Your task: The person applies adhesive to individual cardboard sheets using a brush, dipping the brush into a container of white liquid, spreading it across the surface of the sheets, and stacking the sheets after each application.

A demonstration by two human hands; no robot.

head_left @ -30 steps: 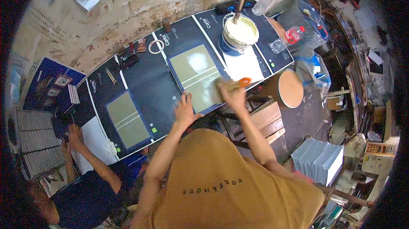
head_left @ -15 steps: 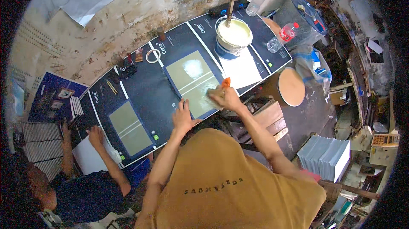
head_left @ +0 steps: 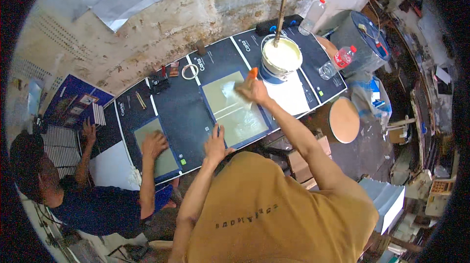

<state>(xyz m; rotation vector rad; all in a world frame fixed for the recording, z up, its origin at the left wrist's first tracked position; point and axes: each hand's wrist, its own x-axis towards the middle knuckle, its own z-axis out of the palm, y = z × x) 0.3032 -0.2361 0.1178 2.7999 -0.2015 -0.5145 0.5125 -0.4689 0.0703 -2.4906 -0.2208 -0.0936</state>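
Observation:
A flat cover sheet with blue edges and two grey boards, divided by a narrow strip, lies before me on the dark table. My right hand is closed around what looks like a brush with an orange handle; its working end is blurred and mostly hidden. It is over the far board, beside a wet white smear. The near board looks glossy. My left hand rests at the sheet's near left corner, fingers stretched out and holding nothing.
A bucket of creamy white paste with a stick stands behind white paper. Bottles stand at the right. On the left, a co-worker's hand touches a second cover sheet. A tape roll lies near the wall.
My right hand has moved with the brush from the near board to the far board, and the white patch there looks smeared. The co-worker's hand has come onto the second cover sheet.

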